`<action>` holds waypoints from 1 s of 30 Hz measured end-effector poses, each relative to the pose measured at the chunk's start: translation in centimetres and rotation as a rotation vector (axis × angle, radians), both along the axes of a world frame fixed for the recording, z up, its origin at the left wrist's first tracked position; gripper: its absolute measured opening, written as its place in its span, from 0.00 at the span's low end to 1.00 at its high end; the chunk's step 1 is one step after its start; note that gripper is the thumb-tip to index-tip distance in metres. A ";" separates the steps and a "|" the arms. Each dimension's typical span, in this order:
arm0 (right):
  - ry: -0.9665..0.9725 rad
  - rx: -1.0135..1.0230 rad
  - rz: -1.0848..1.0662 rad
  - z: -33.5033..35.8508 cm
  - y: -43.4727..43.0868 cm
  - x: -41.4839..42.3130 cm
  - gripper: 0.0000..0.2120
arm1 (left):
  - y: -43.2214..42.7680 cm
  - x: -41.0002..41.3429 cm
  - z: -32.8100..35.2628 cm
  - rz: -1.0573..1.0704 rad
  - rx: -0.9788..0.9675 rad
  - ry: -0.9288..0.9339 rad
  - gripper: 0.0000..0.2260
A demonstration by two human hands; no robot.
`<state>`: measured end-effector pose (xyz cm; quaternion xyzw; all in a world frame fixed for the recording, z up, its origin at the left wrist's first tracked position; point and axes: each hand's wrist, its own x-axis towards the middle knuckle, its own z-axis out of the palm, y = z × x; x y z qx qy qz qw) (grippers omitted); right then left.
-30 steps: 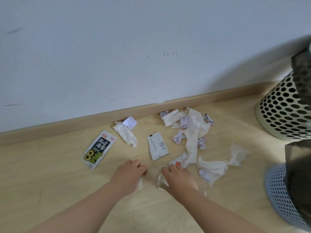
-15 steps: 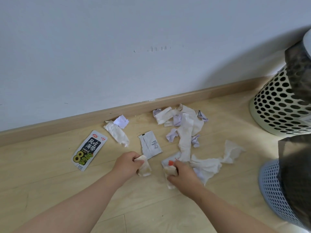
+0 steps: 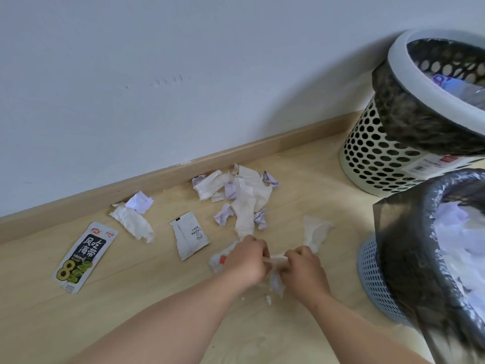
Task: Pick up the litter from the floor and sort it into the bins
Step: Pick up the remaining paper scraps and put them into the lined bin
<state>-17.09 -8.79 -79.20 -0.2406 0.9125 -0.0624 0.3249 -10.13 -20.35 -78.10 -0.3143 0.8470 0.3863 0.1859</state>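
Low in the middle of the frame, my left hand [image 3: 246,261] and right hand [image 3: 301,269] meet just above the pale wooden floor [image 3: 147,290], fingers of both pinched closed on one crumpled white tissue scrap [image 3: 275,260] stretched between them. More white tissue litter [image 3: 244,198] lies just beyond. At right stand the blue perforated bin [image 3: 372,271] and cream perforated bin [image 3: 367,158].

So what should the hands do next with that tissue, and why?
Probably carry it right, to the blue bin. Both the left hand and right hand are closed on the crumpled tissue, just off the floor, and that bin already holds white paper, while the cream bin seems to hold wrappers.
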 end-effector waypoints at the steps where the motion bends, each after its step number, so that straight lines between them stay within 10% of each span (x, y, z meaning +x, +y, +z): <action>1: -0.032 -0.040 -0.020 0.0 0.1 -0.1 0.03 | 0.6 -0.2 -0.3 -0.052 -0.043 -0.022 0.09; 12: -0.182 -0.316 -0.208 -0.3 0.3 -0.3 0.05 | 0.9 1.3 -1.7 -0.011 -0.045 -0.031 0.15; 25: 0.344 -0.256 -0.163 2.4 -4.3 0.5 0.14 | -9.7 5.0 1.3 0.574 0.209 0.178 0.03; 30: 0.481 -0.268 -0.209 2.2 -5.0 0.8 0.11 | -11.5 7.6 -1.1 0.577 -0.063 0.040 0.05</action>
